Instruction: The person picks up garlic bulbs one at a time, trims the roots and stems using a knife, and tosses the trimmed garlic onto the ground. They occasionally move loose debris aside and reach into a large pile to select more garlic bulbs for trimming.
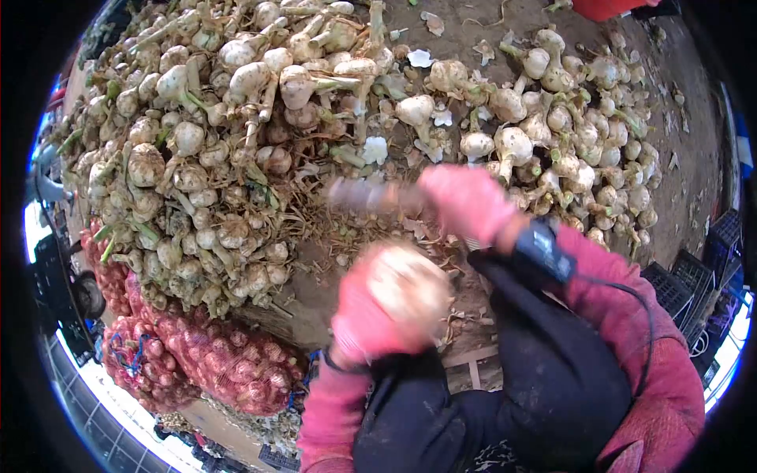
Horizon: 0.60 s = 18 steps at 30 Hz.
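Note:
My left hand [359, 315], in a pink glove, is closed around a garlic bulb [406, 288] above my left knee; the bulb is smeared by motion. My right hand [467, 201], also gloved in pink, grips a knife [371, 195] that points left, its blade blurred. The knife is above and apart from the held bulb. Beneath both hands lie dry root trimmings [323, 217] and papery skins. A large heap of garlic with roots and stems [189, 142] rises on the left. Trimmed-looking bulbs with short stems [583, 150] lie piled on the right.
Red mesh sacks full of garlic [229, 366] lie at the lower left. Dark plastic crates [686, 280] stand at the right edge. A wrist device [544, 251] with a cable [643, 315] sits on my right arm. Part of a red item [607, 8] shows at the top right.

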Each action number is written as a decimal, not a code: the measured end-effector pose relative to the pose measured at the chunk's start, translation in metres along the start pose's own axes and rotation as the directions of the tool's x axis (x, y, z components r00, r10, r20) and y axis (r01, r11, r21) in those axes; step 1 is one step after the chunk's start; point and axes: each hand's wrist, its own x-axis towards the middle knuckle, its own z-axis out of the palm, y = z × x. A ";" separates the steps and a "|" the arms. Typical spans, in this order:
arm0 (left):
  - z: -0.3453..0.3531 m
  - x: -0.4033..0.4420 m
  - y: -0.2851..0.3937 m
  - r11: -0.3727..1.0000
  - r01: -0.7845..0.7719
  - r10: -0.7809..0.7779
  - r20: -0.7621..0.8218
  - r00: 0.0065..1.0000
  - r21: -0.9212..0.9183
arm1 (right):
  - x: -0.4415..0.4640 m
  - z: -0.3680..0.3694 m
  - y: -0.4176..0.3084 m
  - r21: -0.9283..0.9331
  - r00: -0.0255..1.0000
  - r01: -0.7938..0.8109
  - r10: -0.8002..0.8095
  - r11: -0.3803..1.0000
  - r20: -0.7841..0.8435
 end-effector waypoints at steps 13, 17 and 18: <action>-0.005 0.001 -0.015 0.922 -0.189 0.261 -0.183 0.948 0.338 | -0.021 -0.032 -0.054 0.168 0.979 0.142 -0.163 0.976 0.120; -0.007 -0.004 -0.014 0.999 -0.037 0.041 -0.161 0.986 0.031 | -0.021 -0.033 -0.059 0.146 0.972 0.156 -0.178 0.977 0.151; -0.006 -0.004 -0.015 0.999 -0.036 0.040 -0.159 0.986 0.029 | -0.022 -0.027 -0.059 0.154 0.974 0.157 -0.179 0.976 0.139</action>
